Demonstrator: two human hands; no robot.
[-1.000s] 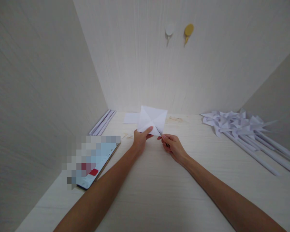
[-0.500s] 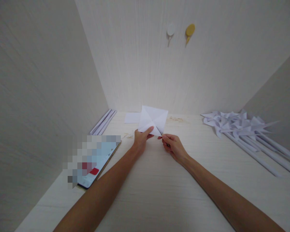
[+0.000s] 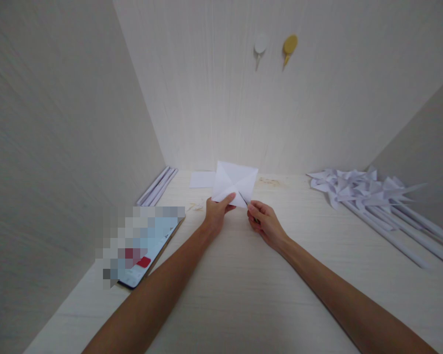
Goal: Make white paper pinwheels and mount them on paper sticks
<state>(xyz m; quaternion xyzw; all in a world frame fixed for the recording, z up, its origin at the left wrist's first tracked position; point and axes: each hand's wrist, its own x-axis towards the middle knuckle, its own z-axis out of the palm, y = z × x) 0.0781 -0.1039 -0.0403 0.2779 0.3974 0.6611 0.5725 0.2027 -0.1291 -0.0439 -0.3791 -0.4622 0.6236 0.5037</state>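
A square white sheet of paper (image 3: 236,174) with diagonal creases is held up over the table. My left hand (image 3: 217,211) pinches its lower edge, thumb on the front and fingers behind. My right hand (image 3: 264,219) is closed around a pair of scissors (image 3: 243,198), whose handles are mostly hidden by the fingers. The thin dark blade lies along the crease at the paper's lower right corner and points toward the centre.
More white paper (image 3: 201,179) lies behind the left hand. Rolled paper sticks (image 3: 157,187) rest at the back left, near a phone (image 3: 155,246), partly blurred. Several paper pinwheels (image 3: 354,189) on sticks are heaped at the right. Two hooks (image 3: 290,45) hang on the back wall.
The paper has shifted very slightly to the right. My right hand's fingers have drawn closer together on the scissors, and the blade remains at the lower right corner.
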